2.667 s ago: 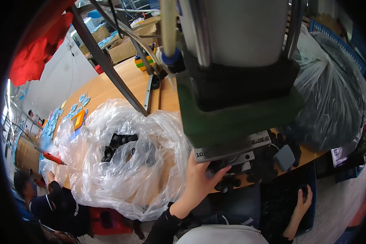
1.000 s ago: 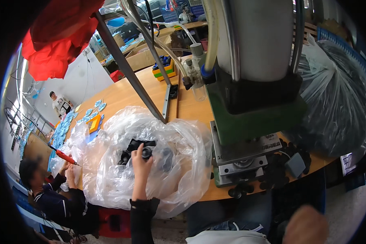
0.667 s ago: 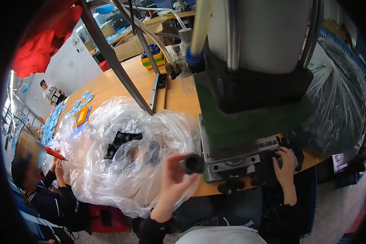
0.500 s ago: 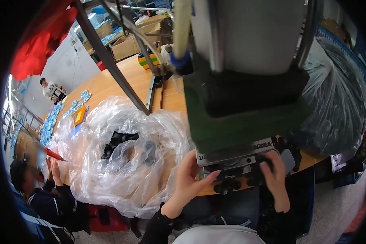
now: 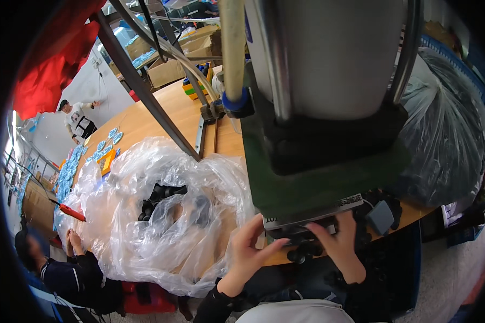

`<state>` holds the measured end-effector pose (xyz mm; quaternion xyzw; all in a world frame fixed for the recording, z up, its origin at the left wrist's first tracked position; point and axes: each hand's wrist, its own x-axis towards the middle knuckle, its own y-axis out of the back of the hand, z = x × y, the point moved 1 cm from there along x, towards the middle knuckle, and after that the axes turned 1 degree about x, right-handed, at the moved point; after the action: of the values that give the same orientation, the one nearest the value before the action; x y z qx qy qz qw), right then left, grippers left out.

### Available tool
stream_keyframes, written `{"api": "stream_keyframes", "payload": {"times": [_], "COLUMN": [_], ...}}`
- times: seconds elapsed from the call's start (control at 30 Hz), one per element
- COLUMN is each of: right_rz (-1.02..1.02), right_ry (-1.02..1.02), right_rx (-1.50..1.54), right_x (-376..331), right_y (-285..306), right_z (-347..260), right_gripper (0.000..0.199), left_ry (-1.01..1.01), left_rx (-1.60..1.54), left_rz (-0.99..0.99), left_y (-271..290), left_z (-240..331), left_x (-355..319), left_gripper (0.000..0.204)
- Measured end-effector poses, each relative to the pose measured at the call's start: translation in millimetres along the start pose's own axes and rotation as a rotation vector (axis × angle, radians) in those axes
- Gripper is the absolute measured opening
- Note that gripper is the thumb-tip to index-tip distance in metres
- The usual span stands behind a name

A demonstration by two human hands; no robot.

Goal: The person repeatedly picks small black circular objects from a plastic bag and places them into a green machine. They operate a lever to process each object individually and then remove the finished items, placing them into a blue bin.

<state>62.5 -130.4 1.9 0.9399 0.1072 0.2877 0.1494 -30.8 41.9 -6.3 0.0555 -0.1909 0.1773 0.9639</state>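
A big clear bag (image 5: 161, 215) lies crumpled on the round wooden desk (image 5: 161, 116), with black parts (image 5: 161, 196) heaped inside. A second, greyer bag (image 5: 447, 134) bulges at the far right. A white label (image 5: 347, 203) sits on the green press (image 5: 318, 183) front, low on its edge. Both hands meet under the press base: the left hand (image 5: 250, 250) and right hand (image 5: 337, 247) pinch small black pieces (image 5: 302, 245) there, fingers closed on them. Blue tags (image 5: 78, 161) lie in a row at the desk's left edge, beside one orange block (image 5: 108, 160).
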Motion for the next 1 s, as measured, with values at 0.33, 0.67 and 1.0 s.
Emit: {"api": "stream_keyframes", "payload": {"times": [0.33, 0.67, 1.0], "right_rz": [0.369, 0.189, -0.101], "right_ry": [-0.437, 0.161, 0.249], "right_rx": [-0.385, -0.887, -0.999], "right_x": [-98, -78, -47], "right_y": [128, 109, 95], "right_z": [76, 82, 120], "right_gripper": [0.047, 0.049, 0.038], "left_ry": [0.071, -0.215, -0.175], "left_rx": [0.200, 0.415, 0.564], "left_rz": [0.028, 0.034, 0.163], "left_y": [-42, -45, 55], "left_z": [-2, -24, -9], "left_x": [29, 25, -27], "left_gripper": [0.029, 0.045, 0.041]}}
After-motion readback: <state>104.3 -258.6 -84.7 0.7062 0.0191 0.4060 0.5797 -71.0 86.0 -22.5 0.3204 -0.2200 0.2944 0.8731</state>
